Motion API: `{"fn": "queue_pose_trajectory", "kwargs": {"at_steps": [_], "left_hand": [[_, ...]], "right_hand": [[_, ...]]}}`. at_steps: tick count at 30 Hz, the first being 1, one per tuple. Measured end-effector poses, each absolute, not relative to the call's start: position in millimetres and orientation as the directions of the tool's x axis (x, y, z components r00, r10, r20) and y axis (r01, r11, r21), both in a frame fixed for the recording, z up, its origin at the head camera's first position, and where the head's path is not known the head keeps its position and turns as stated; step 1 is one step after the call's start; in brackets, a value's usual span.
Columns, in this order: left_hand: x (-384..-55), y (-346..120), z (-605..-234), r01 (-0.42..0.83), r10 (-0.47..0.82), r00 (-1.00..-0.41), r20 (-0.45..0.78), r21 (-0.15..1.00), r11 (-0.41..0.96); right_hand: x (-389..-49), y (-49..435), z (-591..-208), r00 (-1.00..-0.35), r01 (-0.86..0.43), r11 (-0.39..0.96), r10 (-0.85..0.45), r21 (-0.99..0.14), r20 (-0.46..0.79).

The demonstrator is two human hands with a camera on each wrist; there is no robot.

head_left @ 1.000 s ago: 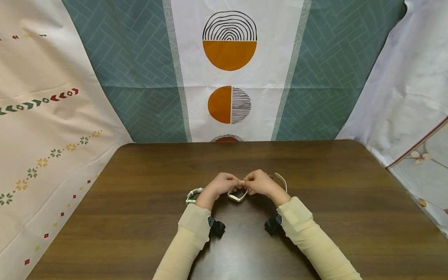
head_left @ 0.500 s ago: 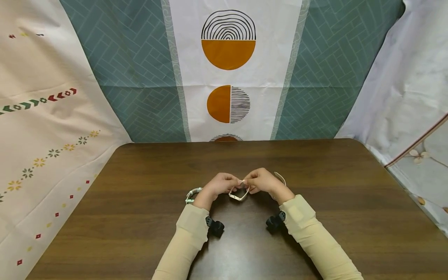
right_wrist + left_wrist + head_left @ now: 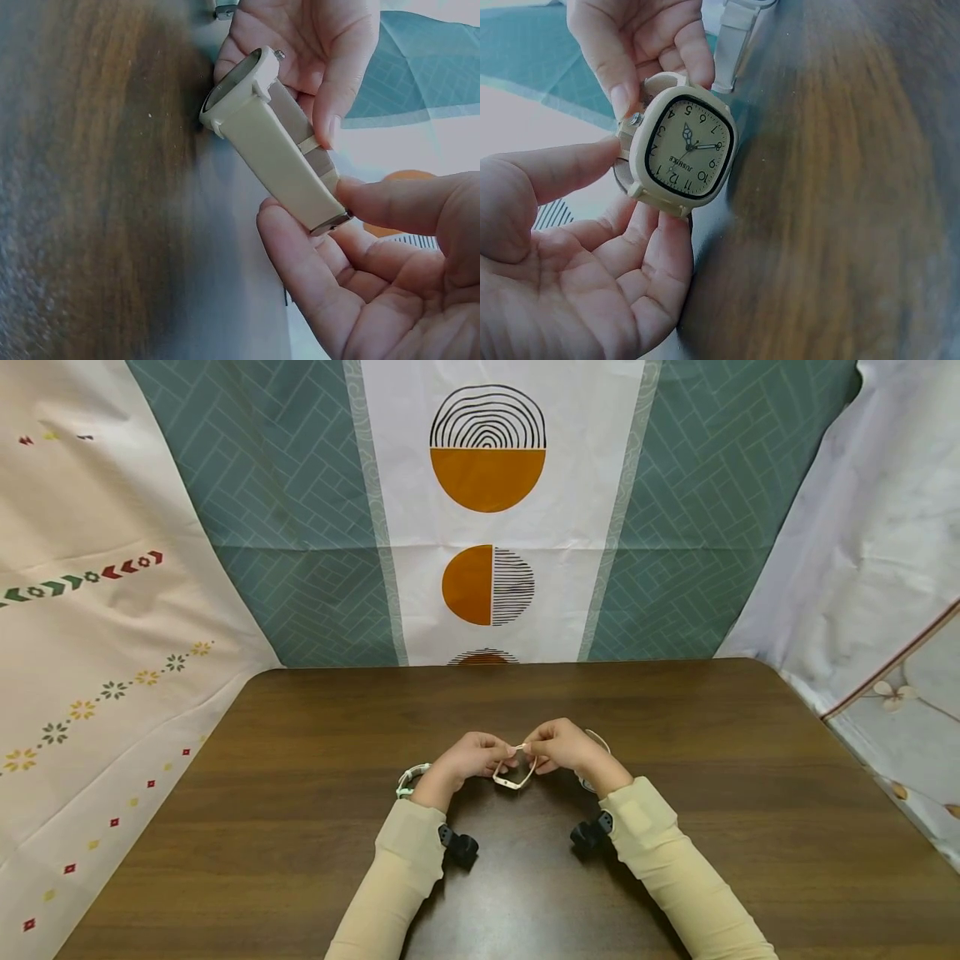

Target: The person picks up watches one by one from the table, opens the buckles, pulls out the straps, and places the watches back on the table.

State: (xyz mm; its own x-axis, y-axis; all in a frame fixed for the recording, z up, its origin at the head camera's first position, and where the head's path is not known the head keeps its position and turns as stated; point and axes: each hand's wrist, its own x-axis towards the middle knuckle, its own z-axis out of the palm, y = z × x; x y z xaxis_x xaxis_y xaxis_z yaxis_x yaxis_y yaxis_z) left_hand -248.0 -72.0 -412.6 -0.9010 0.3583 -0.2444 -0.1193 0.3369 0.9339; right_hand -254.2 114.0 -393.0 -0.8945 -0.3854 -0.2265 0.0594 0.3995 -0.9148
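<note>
Cream square-faced wristwatch (image 3: 686,150) held over the counter (image 3: 480,702), case (image 3: 507,782) on the near side: left grip (image 3: 474,754) and right grip (image 3: 561,746), both bare hands, pinch closed on the strap (image 3: 279,163), apparently to steady its ends together.

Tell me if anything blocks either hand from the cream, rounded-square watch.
Nothing visible does. The left hand and the right hand both hold the watch directly by its smooth cream strap. A curved, pale green-and-white band lies beside the left hand and an off-white watch strap beside the right; neither comes between.
</note>
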Motion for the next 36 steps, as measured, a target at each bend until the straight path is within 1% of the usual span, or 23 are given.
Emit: {"fn": "queue_pose_trajectory", "kwargs": {"at_steps": [21,28,36], "left_hand": [[-248.2,-76.9,-414.4,-0.115,0.384,-0.89,-0.246,0.936,0.332],[-248.4,-78.2,-413.8,-0.114,0.397,-0.883,-0.25,0.935,0.335],[-247.4,-77.4,-413.2,-0.122,0.391,-0.886,-0.25,0.938,0.324]], "right_hand": [[-255.6,117.4,-389.2,-0.91,0.084,0.399,-0.343,-0.913,-0.234],[-255.0,119.8,-387.3,-0.91,0.056,0.415,-0.353,-0.908,-0.218],[-255.2,119.1,-388.2,-0.912,0.056,0.404,-0.351,-0.913,-0.211]]}}
